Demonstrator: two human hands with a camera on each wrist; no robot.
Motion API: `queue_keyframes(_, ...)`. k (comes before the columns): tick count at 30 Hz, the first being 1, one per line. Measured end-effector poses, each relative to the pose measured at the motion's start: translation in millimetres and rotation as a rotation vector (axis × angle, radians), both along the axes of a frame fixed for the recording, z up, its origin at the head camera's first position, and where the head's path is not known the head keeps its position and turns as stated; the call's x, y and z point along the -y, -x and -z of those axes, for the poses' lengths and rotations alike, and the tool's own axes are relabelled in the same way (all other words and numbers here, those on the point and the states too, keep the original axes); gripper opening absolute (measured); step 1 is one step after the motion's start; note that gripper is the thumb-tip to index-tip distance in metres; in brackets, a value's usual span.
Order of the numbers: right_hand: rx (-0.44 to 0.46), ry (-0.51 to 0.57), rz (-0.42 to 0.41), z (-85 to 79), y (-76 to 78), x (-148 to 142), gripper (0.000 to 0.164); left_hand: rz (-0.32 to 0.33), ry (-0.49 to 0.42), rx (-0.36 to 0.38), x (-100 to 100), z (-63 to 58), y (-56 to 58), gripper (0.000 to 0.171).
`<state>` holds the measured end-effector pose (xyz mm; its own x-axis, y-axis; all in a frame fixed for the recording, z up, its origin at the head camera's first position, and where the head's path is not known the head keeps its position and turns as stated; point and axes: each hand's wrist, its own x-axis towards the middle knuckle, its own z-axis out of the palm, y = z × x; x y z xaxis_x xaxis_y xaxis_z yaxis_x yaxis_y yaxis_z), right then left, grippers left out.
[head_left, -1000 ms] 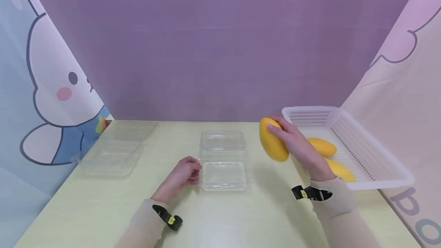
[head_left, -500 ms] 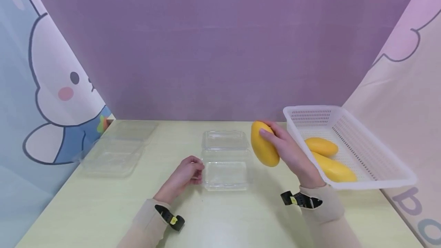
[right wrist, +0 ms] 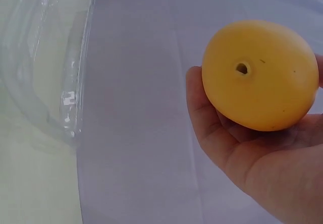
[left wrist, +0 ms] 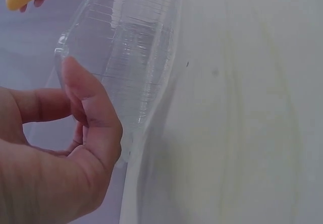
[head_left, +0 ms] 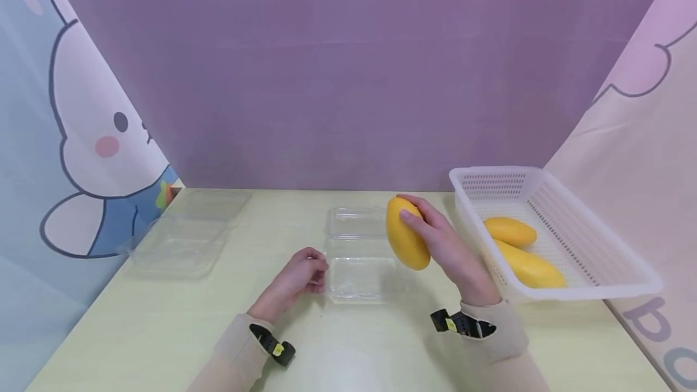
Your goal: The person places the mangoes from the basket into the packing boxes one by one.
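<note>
My right hand (head_left: 443, 241) grips a yellow mango (head_left: 406, 233) in the air, its lower end over the right side of an unlidded clear plastic clamshell container (head_left: 359, 277). The right wrist view shows the mango (right wrist: 260, 77) end-on, a small dark stem hole in it, fingers curled round it. At the container's left rim, my left hand (head_left: 302, 271) pinches the edge between thumb and fingers. Up close in the left wrist view, the thumb of the left hand (left wrist: 75, 133) lies on the near side of the clear container (left wrist: 136, 47).
A white perforated basket (head_left: 593, 216) stands at the right with two more mangoes (head_left: 530, 266) in it. Further clear clamshell containers (head_left: 174, 247) lie spread at the left of the pale table (head_left: 337, 356). A purple backdrop (head_left: 348, 77) rises behind the table's far edge.
My right hand has carried the mango left and slightly down, away from the basket to the container's right side. The left hand stays at the container's left rim.
</note>
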<state>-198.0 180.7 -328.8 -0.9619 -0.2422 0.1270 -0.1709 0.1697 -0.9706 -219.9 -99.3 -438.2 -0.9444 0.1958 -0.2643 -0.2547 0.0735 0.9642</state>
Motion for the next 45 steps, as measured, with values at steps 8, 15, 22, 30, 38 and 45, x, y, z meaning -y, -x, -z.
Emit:
queue_keyframes(8,-0.026,-0.034,-0.008,5.2,-0.7,5,0.048,0.009,0.004,0.003,-8,-1.3,-3.1,0.015)
queue_keyframes(15,-0.037,-0.051,-0.004,7.8,-1.0,12,0.046,0.025,0.004,-0.010,-13,-2.8,-5.9,0.018)
queue_keyframes(22,-0.050,-0.076,-0.018,10.5,-1.3,21,0.047,0.040,0.005,-0.012,-13,-0.4,-5.8,0.019)
queue_keyframes(30,-0.050,-0.094,-0.025,16.0,-1.9,29,0.048,0.058,0.010,-0.006,-13,2.1,-5.2,0.018)
queue_keyframes(38,-0.028,-0.149,0.000,27.6,4.0,40,0.052,0.052,0.032,-0.012,-12,-0.5,-4.4,0.021)
queue_keyframes(45,0.019,-0.185,0.009,40.2,9.0,47,0.056,0.051,0.045,-0.007,-14,-0.8,-4.9,0.020)
